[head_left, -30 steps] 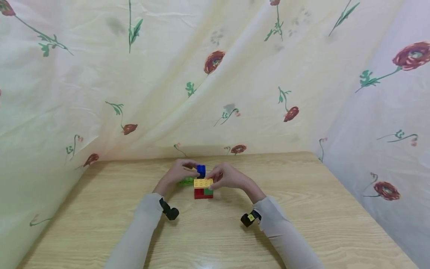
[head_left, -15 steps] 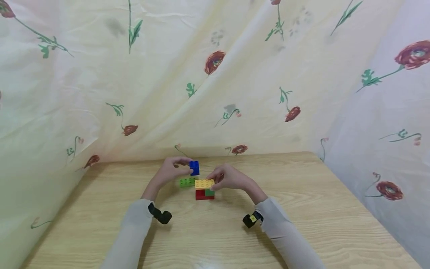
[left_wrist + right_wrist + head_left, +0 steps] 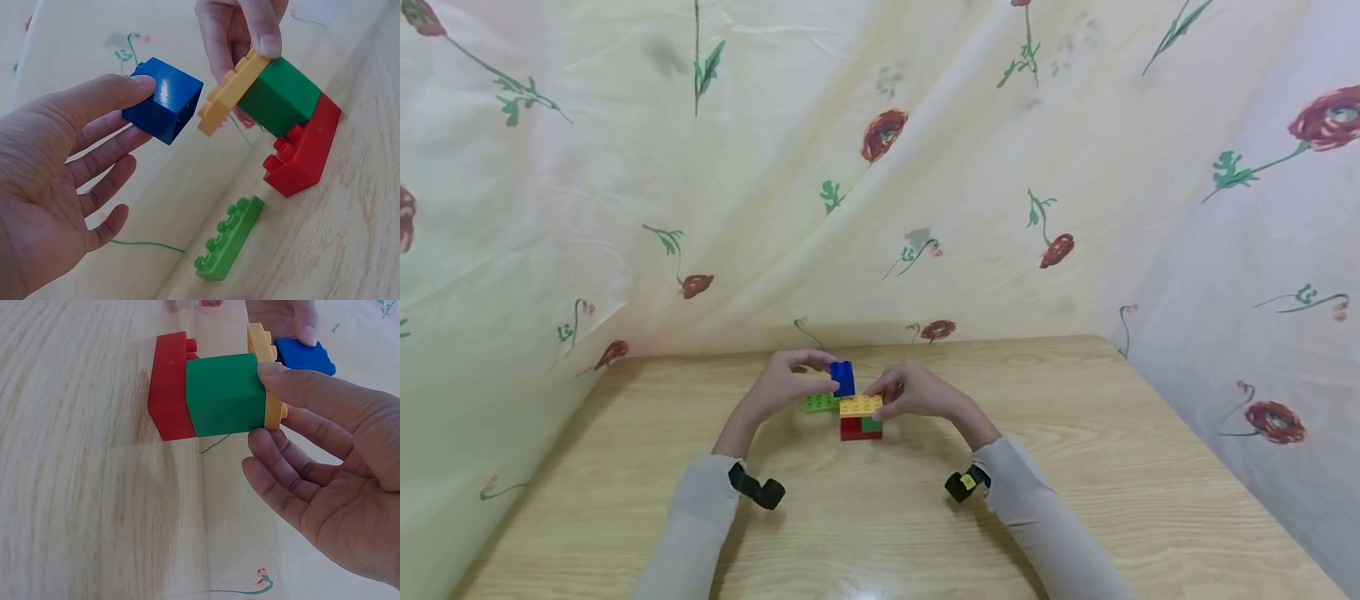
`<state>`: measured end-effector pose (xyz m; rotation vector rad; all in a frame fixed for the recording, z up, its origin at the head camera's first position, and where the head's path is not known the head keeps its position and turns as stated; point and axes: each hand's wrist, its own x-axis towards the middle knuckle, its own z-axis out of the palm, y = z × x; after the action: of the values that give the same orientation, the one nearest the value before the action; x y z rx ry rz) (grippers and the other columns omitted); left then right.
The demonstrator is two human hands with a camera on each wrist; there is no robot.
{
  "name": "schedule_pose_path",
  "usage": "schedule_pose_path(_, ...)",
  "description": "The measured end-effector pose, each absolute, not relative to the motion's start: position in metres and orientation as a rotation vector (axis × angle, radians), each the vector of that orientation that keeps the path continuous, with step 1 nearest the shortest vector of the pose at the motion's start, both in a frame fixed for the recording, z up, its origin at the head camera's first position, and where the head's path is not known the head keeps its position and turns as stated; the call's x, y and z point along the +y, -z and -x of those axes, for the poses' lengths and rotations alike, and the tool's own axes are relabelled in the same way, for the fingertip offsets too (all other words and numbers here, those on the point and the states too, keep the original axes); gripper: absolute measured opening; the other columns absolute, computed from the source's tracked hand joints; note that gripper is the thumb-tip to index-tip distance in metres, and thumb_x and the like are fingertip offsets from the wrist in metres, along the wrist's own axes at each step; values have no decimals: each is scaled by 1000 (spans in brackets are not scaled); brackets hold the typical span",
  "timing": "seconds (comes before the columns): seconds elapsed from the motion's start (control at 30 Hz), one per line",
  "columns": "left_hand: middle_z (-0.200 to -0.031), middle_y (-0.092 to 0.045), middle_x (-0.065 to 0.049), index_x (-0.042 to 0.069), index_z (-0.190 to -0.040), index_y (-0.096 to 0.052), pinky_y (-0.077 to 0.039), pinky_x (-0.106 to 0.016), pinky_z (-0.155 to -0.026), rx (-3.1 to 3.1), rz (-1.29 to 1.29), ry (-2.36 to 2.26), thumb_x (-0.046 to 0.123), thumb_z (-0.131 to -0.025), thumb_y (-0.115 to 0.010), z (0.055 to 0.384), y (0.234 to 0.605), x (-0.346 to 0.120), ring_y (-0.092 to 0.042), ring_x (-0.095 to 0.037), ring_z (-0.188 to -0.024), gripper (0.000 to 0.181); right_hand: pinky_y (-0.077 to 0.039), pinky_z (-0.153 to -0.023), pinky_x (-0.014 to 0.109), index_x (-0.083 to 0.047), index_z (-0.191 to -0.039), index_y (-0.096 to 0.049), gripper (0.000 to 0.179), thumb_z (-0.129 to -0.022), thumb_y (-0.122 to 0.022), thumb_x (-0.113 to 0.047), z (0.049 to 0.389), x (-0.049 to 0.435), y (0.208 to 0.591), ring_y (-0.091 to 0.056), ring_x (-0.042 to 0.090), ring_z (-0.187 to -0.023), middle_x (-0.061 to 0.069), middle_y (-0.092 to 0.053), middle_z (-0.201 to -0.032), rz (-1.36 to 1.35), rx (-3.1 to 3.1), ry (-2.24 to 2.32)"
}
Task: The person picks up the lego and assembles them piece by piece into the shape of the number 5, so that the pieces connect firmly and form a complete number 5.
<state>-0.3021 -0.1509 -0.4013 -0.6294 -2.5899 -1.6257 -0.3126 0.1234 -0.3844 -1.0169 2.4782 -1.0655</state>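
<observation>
My left hand [image 3: 775, 390] pinches a blue building brick [image 3: 165, 100] between thumb and fingers. In the left wrist view it is off the table, beside a small stack and apart from it. That stack has a red brick [image 3: 169, 387] at the bottom, a green brick [image 3: 225, 394] on one end of it, and a flat yellow brick [image 3: 859, 406] on top, overhanging the red brick's other end. My right hand [image 3: 921, 393] pinches the yellow brick at the end above the green one. A flat light green brick [image 3: 231, 240] lies on the table behind the stack, to its left.
The wooden table [image 3: 865, 517] carries the bricks. Behind it hangs a flowered cloth [image 3: 760, 208], which also covers both sides. Black wrist cameras are strapped at the left cuff [image 3: 767, 493] and the right cuff [image 3: 958, 487].
My left hand first drew the blue brick left, away from behind the stack, then brought it slightly back right, tilted. My right hand has stayed at the yellow brick.
</observation>
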Motion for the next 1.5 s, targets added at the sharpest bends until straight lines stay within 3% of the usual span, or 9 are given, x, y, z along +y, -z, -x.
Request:
schedule_pose_path(0.27,-115,-74,-4,15,-115,-75,-42,-52,-104,-2588,667,1621,25,-85,-84,298,399,-146,-63,-23,-110,33,-54,-79,24,-5,-118,-76,33,-87,-81,-15,315,124,385,-61,10,-81,8,-70,-100,1027,2473,1054)
schedule_pose_path(0.6,-112,-75,-1,18,-115,-76,-42,-49,-102,-2613,719,1607,26,-84,-85,301,398,-145,-63,-19,-107,34,-52,-68,25,-2,-118,-75,33,-87,-81,-12,318,125,383,-60,12,-77,10,-69,-97,1052,2445,1080)
schedule_pose_path(0.9,-112,-75,-1,18,-115,-76,-41,-51,-104,-2650,737,1602,27,-83,-86,301,396,-146,-64,-24,-109,35,-54,-78,25,-3,-117,-75,32,-87,-81,-13,320,123,385,-61,10,-78,8,-70,-96,1061,2462,1056)
schedule_pose_path(1.5,-111,-76,-1,18,-114,-77,-42,-50,-103,-2665,756,1585,26,-82,-87,297,396,-144,-65,-20,-106,35,-55,-78,25,-1,-118,-74,33,-87,-80,-10,317,123,385,-63,12,-79,10,-71,-98,1046,2444,1069)
